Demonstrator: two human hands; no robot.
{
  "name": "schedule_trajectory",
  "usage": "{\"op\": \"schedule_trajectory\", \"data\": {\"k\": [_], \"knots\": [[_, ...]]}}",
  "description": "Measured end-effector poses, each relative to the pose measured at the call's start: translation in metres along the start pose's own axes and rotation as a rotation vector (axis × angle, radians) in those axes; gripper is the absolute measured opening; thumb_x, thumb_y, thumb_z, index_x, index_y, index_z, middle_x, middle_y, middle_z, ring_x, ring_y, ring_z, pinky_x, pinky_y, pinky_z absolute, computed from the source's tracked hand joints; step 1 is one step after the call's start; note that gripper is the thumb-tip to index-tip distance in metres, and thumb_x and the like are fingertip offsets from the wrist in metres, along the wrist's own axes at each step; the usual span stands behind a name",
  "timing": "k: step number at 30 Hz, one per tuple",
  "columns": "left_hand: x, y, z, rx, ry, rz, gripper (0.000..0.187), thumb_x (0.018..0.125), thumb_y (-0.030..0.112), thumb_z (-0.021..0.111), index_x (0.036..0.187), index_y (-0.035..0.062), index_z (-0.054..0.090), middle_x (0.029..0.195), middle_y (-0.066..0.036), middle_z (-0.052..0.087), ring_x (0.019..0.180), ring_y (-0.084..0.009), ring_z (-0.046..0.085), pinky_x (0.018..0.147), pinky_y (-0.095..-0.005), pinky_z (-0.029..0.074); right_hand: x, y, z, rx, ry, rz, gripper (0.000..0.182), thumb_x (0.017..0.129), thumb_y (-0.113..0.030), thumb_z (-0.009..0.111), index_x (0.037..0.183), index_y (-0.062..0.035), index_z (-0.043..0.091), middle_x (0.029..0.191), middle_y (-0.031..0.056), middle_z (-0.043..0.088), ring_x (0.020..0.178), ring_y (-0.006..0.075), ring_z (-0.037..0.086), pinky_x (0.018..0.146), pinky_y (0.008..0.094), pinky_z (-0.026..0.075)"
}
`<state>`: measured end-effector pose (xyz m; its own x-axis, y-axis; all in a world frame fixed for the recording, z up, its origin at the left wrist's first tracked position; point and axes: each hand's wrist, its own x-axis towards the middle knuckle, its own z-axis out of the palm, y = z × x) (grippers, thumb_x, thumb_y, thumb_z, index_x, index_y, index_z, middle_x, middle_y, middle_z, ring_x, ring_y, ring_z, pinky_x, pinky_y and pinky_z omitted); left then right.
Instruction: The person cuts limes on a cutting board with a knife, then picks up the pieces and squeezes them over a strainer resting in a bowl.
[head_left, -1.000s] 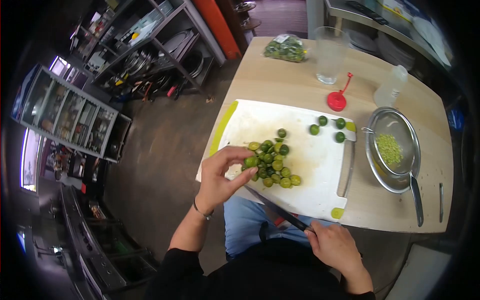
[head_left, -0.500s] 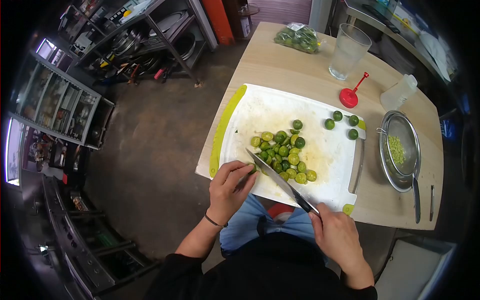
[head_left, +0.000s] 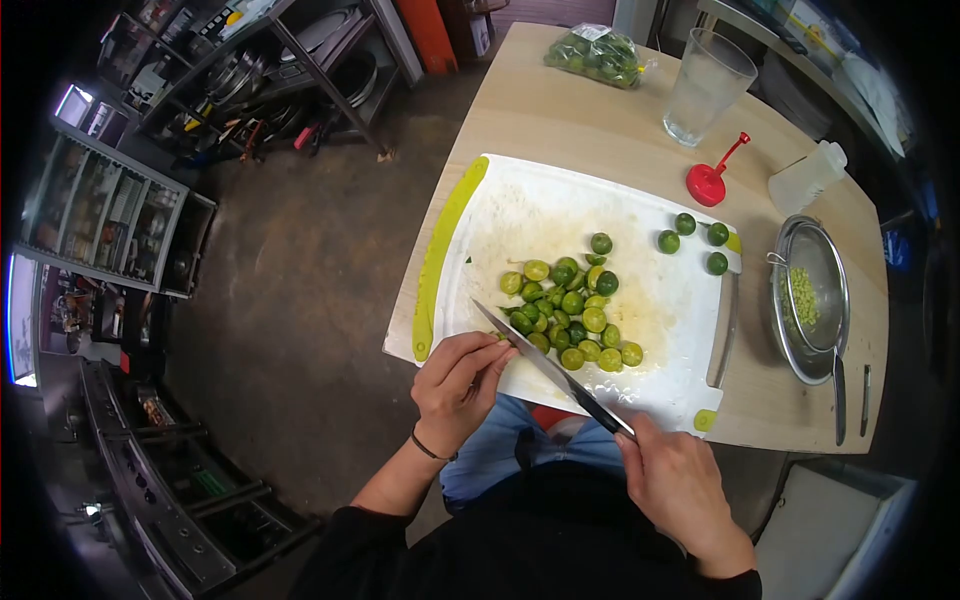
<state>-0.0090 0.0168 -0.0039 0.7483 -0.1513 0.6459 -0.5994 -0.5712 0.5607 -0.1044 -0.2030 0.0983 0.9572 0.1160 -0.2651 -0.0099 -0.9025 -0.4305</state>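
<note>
My right hand gripped the knife, its blade laid across the near edge of the cutting board, where my left hand pinched a small lime beside the cut pile.

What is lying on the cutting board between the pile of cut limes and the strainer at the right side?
In the head view, three whole limes lie between the pile of cut limes and the strainer, near the cutting board right edge.
</note>
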Motion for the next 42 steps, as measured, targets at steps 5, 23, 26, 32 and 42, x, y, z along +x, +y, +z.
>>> {"op": "schedule_trajectory", "data": {"k": [5,23,26,32,42], "knots": [[0.001,-0.001,-0.001,-0.057,-0.058,-0.015,0.014,0.074,-0.003,0.080,0.085,0.0028,0.074,0.088,-0.008,0.070,0.076,-0.0188,0.069,0.063,-0.0273,0.056,0.041,-0.013,0.016,0.016,0.041,-0.080,0.016,0.095,-0.016,0.056,0.087,-0.0017,0.055,0.062,0.0181,0.063,0.056,0.0363,0.065,0.051,0.0462,0.052],[0.016,0.015,0.008,0.064,-0.053,-0.048,0.016,0.077,0.000,0.079,0.091,0.0032,0.071,0.094,-0.011,0.069,0.085,-0.0243,0.069,0.073,-0.0328,0.055,-0.021,0.042,-0.016,0.191,0.043,0.111,0.022,0.095,-0.023,0.060,0.093,-0.0009,0.060,0.069,0.0206,0.063,0.067,0.0428,0.061,0.062,0.0500,0.048],[0.044,0.029,0.017,0.109,-0.098,0.020,0.018,0.079,0.001,0.077,0.096,0.0030,0.071,0.097,-0.011,0.068,0.090,-0.0255,0.067,0.078,-0.0341,0.054,-0.037,0.067,-0.021,0.284,0.095,0.224,0.022,0.095,-0.024,0.061,0.092,-0.0019,0.060,0.068,0.0218,0.062,0.067,0.0435,0.062,0.064,0.0505,0.048],[0.124,0.061,0.070,-0.111,-0.433,0.188,0.021,0.081,0.005,0.075,0.101,0.0014,0.070,0.099,-0.014,0.068,0.090,-0.0304,0.067,0.079,-0.0365,0.053,-0.062,0.100,-0.014,0.266,0.080,0.243,0.021,0.094,-0.024,0.061,0.090,-0.0030,0.060,0.066,0.0225,0.062,0.068,0.0440,0.063,0.065,0.0519,0.050],[0.144,0.060,0.122,0.044,-0.821,0.162,0.025,0.080,0.008,0.076,0.103,0.0016,0.069,0.100,-0.013,0.068,0.086,-0.0263,0.067,0.079,-0.0344,0.054,-0.071,0.105,-0.015,0.195,0.036,0.116,0.019,0.094,-0.022,0.061,0.089,-0.0037,0.060,0.066,0.0188,0.064,0.065,0.0404,0.064,0.060,0.0501,0.051]]}}
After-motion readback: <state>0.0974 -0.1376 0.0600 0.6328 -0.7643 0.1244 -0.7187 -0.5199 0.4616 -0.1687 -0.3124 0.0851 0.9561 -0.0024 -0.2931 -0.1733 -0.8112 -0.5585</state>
